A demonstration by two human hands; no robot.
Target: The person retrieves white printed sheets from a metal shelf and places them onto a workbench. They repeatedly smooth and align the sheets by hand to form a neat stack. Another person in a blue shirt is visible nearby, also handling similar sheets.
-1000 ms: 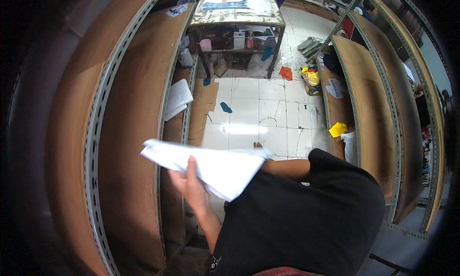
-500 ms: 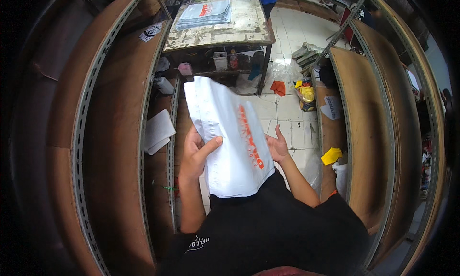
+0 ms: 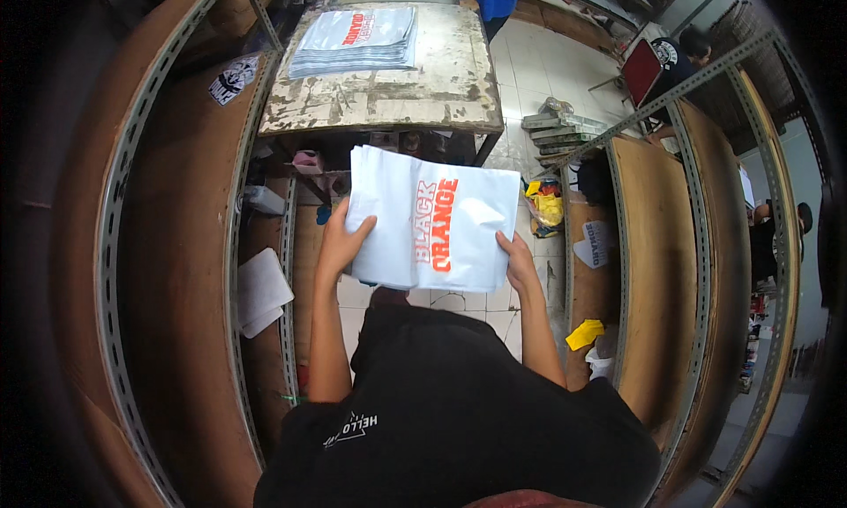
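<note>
Holding flat printed white bags

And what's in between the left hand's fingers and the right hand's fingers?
In the head view, printed white plastic packaging fills the stretch between the left hand's fingers and the right hand's fingers, held at both side edges.

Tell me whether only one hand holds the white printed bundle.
No, the left hand holds one side of the bundle and the right hand the other.
</note>
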